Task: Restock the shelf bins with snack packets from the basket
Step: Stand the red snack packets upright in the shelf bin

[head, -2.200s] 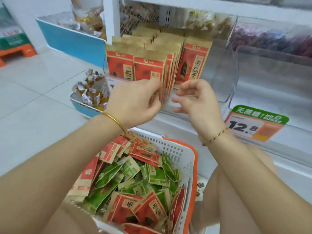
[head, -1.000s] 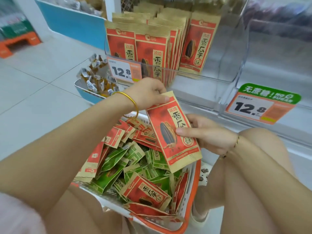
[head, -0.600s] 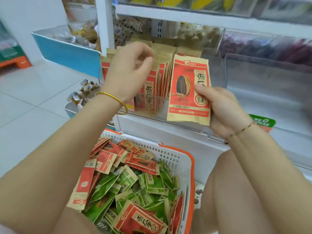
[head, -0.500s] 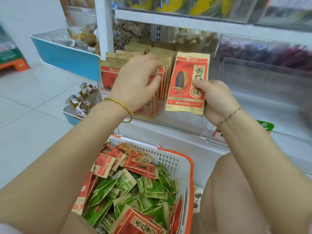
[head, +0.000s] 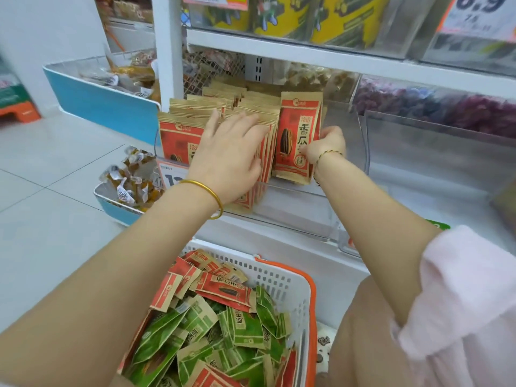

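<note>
The clear bin [head: 352, 152] sits at the shelf's [head: 307, 55] lower level. Its left half is packed with a row [head: 178, 135] of upright red packets. Bare floor shows along its front edge and in a gap by its right wall. The shelf above hangs close over the packet tops.

The left hand [head: 231, 157] is spread flat, fingers [head: 251, 121] straight and apart, pressing the row's right end toward the bin's left side. The forearm reaches up over the basket [head: 279, 277].

The right hand [head: 326, 143] is curled tight on the right edge of one red packet [head: 297, 141], held upright inside the bin, just beside the row, its lower edge near the floor. That wrist is bent inward.

The basket, below the bin's front edge, holds loose red and green packets.
</note>
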